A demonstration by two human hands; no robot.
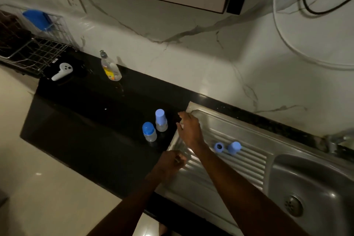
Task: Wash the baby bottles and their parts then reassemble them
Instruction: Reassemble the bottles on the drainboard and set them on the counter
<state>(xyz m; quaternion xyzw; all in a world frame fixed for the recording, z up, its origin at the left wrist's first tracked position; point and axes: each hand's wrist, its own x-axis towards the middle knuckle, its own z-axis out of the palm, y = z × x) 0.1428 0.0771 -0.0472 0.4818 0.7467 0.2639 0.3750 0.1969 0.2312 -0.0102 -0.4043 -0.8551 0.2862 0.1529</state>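
Plastic bottles [149, 132], capped blue, upright on black counter [86, 120] beside drainboard [239, 159]; light, likely wet-slick, grasp at body. Right hand [189, 130] fingers spread; left hand [170, 161] curled closed, contents unclear

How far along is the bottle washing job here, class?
Done, it seems: two capped bottles, one dark blue, one light blue, stand assembled on the black counter. In hand: the right hand holds something pale at the draining board edge; the left hand is closed on something small I cannot identify. Left: a loose blue ring and cap lie on the board.
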